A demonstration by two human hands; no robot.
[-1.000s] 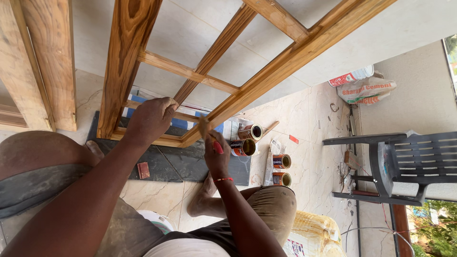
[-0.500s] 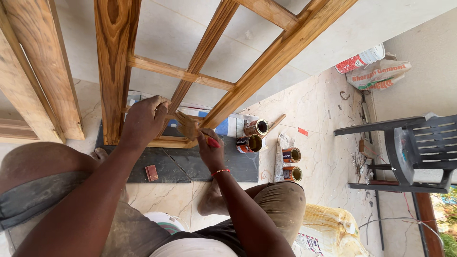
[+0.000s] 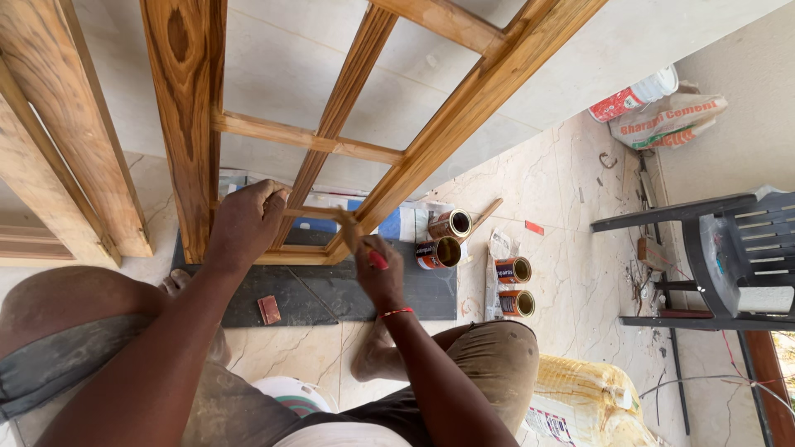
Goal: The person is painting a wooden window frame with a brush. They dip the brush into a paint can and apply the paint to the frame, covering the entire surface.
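A varnished wooden window frame with crossbars leans over a dark mat on the tiled floor. My left hand grips the frame's lower crossbar near its bottom corner. My right hand holds a red-handled paintbrush whose bristles touch the wood at the lower joint of the frame. A red thread circles my right wrist.
Several open tins stand beside the mat, with a stir stick across one. A small reddish block lies on the mat. Another wooden frame stands left. A dark plastic chair is at right, sacks behind, a yellow bag near my knee.
The view has shifted slightly, and the frame sits higher and larger in it. My right hand has moved the brush along the lower joint. My left hand keeps its grip.
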